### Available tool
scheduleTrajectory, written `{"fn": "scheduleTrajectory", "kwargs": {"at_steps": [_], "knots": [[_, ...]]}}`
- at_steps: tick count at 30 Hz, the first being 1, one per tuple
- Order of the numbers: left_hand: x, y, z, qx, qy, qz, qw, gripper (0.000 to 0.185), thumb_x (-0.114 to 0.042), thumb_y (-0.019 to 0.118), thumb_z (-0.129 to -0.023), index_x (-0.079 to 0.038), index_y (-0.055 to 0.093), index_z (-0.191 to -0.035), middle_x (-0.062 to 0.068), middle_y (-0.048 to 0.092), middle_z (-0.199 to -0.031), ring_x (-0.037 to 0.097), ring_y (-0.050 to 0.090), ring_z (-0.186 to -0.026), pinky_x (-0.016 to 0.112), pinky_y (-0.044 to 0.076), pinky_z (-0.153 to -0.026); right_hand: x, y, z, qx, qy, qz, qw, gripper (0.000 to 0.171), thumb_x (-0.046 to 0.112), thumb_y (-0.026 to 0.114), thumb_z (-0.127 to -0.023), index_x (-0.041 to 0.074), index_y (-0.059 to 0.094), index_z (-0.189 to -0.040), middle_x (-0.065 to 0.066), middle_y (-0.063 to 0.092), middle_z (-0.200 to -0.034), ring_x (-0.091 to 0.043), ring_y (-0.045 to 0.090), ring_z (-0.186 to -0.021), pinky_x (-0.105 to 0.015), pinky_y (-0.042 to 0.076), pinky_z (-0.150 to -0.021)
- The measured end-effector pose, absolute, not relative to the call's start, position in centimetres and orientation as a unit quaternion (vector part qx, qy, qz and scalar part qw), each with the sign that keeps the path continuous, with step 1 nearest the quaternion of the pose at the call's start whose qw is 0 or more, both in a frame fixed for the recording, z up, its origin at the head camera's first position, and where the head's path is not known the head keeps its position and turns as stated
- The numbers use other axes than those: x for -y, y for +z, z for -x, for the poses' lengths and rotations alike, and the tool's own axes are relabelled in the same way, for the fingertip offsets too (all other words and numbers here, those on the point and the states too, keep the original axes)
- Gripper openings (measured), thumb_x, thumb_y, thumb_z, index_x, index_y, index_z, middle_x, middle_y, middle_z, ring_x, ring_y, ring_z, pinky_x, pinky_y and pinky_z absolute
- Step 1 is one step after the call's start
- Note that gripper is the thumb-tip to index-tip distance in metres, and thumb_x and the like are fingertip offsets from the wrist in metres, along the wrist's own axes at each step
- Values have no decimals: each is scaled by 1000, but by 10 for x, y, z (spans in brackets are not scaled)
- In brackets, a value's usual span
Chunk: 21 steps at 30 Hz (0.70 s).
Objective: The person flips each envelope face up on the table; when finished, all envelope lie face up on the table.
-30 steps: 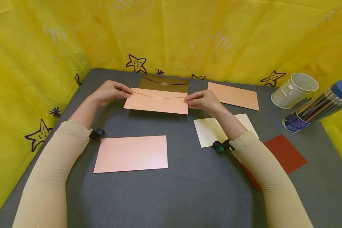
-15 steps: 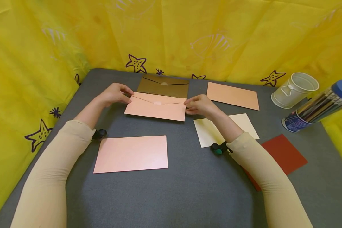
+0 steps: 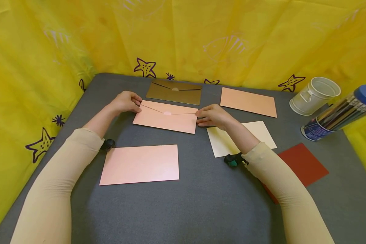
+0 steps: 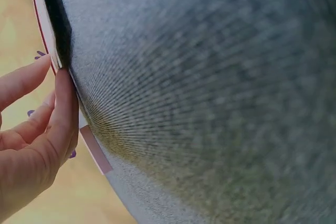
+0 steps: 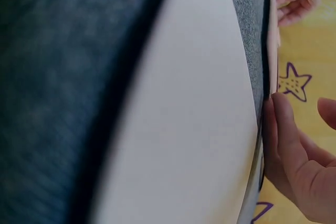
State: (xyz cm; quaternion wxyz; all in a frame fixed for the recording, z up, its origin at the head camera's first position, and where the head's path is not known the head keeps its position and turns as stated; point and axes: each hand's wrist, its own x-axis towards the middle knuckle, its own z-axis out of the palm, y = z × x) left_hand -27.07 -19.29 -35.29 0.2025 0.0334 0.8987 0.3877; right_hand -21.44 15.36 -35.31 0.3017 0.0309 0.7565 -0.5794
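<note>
A peach envelope point(image 3: 164, 118), flap side up with a round pale seal, lies close over the grey table, its dark shadow thin along the front edge. My left hand point(image 3: 125, 101) is at its upper left corner, thumb and a finger pinching the edge in the left wrist view. At the opposite short edge, my right hand point(image 3: 215, 117) holds the corner between fingertips; another fingertip point(image 5: 328, 111) stands off it in the right wrist view. Just behind lies a gold-brown envelope point(image 3: 175, 93), also flap side up.
A pink envelope point(image 3: 140, 164) lies in front. To the right are another peach envelope point(image 3: 248, 101), a cream one point(image 3: 262, 134) partly under my right forearm, and a red one point(image 3: 303, 164). A white metal pot point(image 3: 314, 96) and a tin of pencils point(image 3: 320, 128) stand far right.
Both hands have brought the peach envelope down and toward me, from raised and overlapping the gold-brown one to close over the table in front of it.
</note>
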Motion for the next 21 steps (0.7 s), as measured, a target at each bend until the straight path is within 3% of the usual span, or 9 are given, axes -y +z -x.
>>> {"fn": "scheduleTrajectory", "kwargs": {"at_steps": [9,15,18,21], "knots": [[194,-357,272,-913,364,-38,182,47,-2,75,-82,10,57,-124,11,63,-99,3,58,-69,13,52,-62,-153,-352,214,-763,-568,-18,307,40,14,49,-103,-8,52,-136,-19,54,-134,-20,62,-108,-31,56,-97],[194,-357,272,-923,341,-50,174,45,-4,76,-81,8,60,-121,5,61,-91,5,56,-69,12,48,-61,-153,-355,213,-764,-567,-8,308,40,12,48,-103,-9,51,-136,-18,54,-132,-17,61,-103,-30,57,-96],[193,-355,272,-929,321,-60,176,47,-8,76,-82,7,58,-123,10,62,-97,14,59,-80,19,50,-70,-154,-355,213,-768,-562,4,308,40,12,47,-103,-8,50,-137,-19,52,-136,-18,60,-104,-31,56,-97],[192,-351,271,-938,290,-75,176,51,-12,75,-83,6,55,-127,21,62,-112,29,59,-99,35,51,-88,-153,-355,211,-774,-553,14,309,41,13,48,-102,-5,48,-140,-20,50,-142,-24,60,-111,-36,55,-100]]}}
